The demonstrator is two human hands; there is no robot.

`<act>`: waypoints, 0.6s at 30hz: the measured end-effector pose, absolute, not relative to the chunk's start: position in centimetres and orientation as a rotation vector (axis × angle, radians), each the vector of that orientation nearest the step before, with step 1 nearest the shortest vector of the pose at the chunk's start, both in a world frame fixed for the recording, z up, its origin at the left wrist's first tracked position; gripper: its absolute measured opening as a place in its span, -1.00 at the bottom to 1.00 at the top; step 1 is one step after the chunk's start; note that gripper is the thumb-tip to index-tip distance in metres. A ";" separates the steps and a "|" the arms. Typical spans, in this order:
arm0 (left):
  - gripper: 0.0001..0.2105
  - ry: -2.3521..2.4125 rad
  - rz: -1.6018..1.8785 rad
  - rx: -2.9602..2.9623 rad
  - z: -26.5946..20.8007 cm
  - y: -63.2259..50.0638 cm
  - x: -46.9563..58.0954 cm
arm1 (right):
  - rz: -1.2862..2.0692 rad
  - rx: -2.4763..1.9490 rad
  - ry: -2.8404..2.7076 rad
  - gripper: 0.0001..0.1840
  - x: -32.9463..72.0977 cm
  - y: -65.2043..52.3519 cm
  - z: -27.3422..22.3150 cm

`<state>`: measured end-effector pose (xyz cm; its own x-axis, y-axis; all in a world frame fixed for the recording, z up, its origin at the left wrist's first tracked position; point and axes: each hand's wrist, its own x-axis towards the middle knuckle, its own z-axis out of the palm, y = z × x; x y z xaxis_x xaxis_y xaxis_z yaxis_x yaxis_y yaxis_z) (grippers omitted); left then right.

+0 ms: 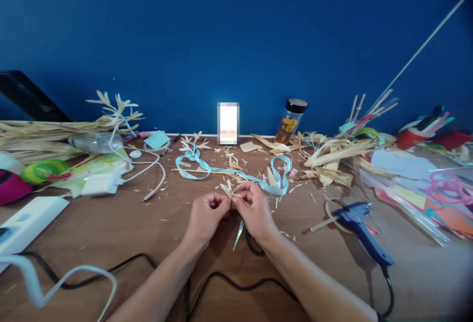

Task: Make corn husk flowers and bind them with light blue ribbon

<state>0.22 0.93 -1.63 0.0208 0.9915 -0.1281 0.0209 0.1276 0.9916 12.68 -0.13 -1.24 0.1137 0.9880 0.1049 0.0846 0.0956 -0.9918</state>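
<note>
My left hand (209,216) and my right hand (257,213) meet at the middle of the table, fingers closed in a pinch. Between their fingertips is a small flower of pale dried husk strips (228,190), its petals spread upward; its base is hidden by my fingers. Below my right hand a pointed silver blade (239,235) shows; whether that hand holds it or it lies on the table, I cannot tell. Just beyond my hands, a light blue ribbon (221,170) lies in loops, with another husk flower (193,145) at its left end.
A blue glue gun (360,228) lies right, its black cable (236,282) seen nearer me. Dried husks (328,162), a lidded jar (290,122) and a blurred-out white rectangle (228,122) stand toward the blue wall. Left are a power strip (33,226) and white charger (99,183).
</note>
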 end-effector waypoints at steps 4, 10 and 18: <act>-0.84 1.280 1.074 1.174 -1.6 0.9 0.2 | 0.989 -1.243 -1.250 -0.81 12.5 -0.3 -1.0; -0.82 1.214 1.097 1.088 -1.4 0.8 0.4 | 1.163 -1.178 -1.057 -0.75 12.5 0.3 -1.7; -0.74 1.189 1.093 1.036 -0.7 0.5 0.4 | 1.239 -1.138 -0.925 -0.70 12.5 0.4 -1.1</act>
